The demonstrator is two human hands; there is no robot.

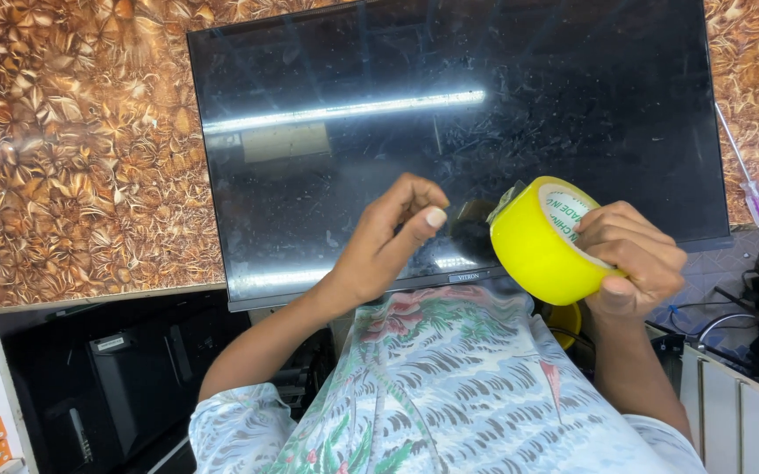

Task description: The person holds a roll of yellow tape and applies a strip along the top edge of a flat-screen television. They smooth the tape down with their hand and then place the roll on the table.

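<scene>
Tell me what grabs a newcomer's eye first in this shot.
The bright yellow roll of tape, gripped in the right hand at centre right, stands out most. Behind it lies a large black flat screen on an orange-brown leaf-patterned counter, mirroring a tube light. The left hand pinches its fingertips beside the roll; a clear-handled screwdriver lies at the right edge.

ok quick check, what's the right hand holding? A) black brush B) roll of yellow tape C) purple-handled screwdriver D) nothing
B: the right hand grips the roll of yellow tape over the flat screen, while the left hand pinches at its loose end; the screwdriver lies untouched on the patterned counter.
</scene>
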